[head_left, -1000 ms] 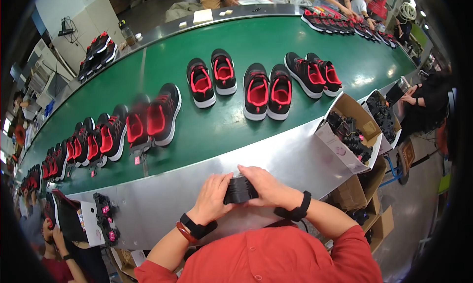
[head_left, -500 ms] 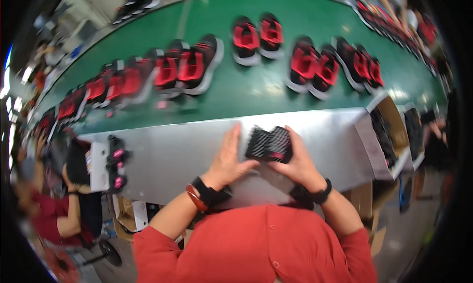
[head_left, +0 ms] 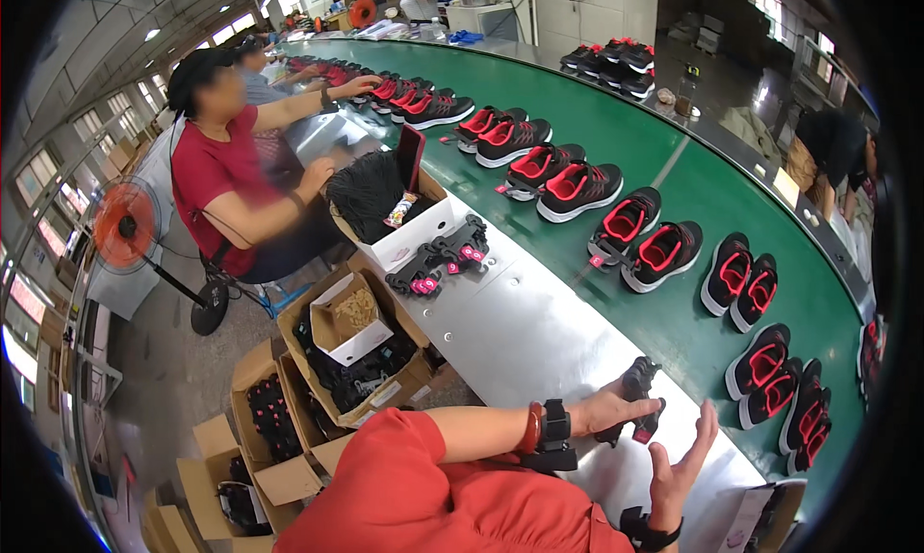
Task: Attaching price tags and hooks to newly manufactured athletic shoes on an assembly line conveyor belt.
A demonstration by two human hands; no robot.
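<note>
My left hand (head_left: 606, 411) is closed round a bundle of black plastic pieces with a pink tag (head_left: 639, 380), which look like shoe hangers. Part of the bundle shows above my fingers and part below them, over the metal bench (head_left: 525, 327). My right hand (head_left: 681, 471) is open beside it, fingers spread and palm turned toward the bundle, holding nothing. Farther along the bench lies another group of black pieces with pink tags (head_left: 441, 260). Beyond the bench edge, pairs of black and red sneakers (head_left: 662, 255) stand on the green conveyor belt (head_left: 616, 144).
A white box of black cords or laces (head_left: 409, 245) stands at the bench's far left end. A co-worker (head_left: 226, 158) in red sits there, reaching toward shoes. Cardboard boxes of black parts (head_left: 380, 399) crowd the floor at left, near an orange fan (head_left: 125, 226). Another box (head_left: 746, 519) is at lower right.
The view has swung left, bringing the co-worker and floor boxes into clear sight. My right hand has come off the black bundle and opened; my left hand now has it.
</note>
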